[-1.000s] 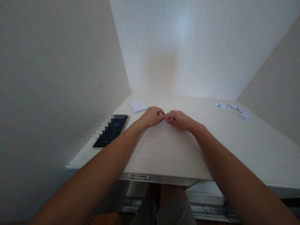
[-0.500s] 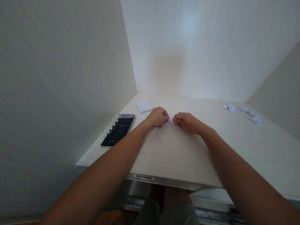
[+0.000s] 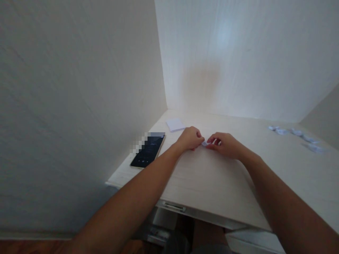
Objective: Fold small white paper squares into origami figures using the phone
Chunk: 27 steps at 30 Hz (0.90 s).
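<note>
Two hands are working a small piece of white paper [image 3: 204, 143] to the right of the tablet [image 3: 148, 150].
The left hand [image 3: 192, 138] is pinching one end; the right hand [image 3: 225, 144] is holding the other between thumb and fingertips. Flat white paper [image 3: 175, 125] is lying just beyond the tablet, crumpled bits [image 3: 296, 132] well to the tablet's right.

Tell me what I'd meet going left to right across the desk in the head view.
Dark-screened tablet, flat white paper, left hand, small white piece, right hand, scattered white pieces.
</note>
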Motion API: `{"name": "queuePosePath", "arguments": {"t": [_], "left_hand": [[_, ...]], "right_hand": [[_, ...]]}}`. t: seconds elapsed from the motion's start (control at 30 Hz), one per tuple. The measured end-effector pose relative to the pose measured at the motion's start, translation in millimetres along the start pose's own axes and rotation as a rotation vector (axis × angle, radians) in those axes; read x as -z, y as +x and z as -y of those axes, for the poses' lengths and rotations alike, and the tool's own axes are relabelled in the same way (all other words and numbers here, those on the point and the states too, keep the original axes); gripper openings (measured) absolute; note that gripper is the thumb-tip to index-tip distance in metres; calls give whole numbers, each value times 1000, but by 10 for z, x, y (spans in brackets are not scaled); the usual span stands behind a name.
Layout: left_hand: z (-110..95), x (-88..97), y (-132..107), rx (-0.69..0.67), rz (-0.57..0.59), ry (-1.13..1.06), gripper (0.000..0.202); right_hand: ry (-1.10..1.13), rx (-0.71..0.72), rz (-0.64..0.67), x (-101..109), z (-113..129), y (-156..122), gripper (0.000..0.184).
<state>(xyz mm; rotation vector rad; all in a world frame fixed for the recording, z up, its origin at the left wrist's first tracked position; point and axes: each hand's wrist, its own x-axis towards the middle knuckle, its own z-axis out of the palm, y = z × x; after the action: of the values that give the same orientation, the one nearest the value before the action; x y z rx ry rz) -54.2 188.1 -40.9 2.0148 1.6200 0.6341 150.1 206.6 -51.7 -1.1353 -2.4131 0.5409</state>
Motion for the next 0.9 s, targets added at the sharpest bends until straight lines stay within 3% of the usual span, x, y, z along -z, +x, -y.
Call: {"name": "queuePosePath", "arguments": {"t": [0.17, 0.9], "left_hand": [[-8, 2, -16, -2, 12, -10, 17], [11, -47, -12, 10, -14, 57, 19]], "right_hand": [[-24, -29, -5, 4, 66, -11, 18], [-107, -5, -16, -89, -111, 4, 29]]}}
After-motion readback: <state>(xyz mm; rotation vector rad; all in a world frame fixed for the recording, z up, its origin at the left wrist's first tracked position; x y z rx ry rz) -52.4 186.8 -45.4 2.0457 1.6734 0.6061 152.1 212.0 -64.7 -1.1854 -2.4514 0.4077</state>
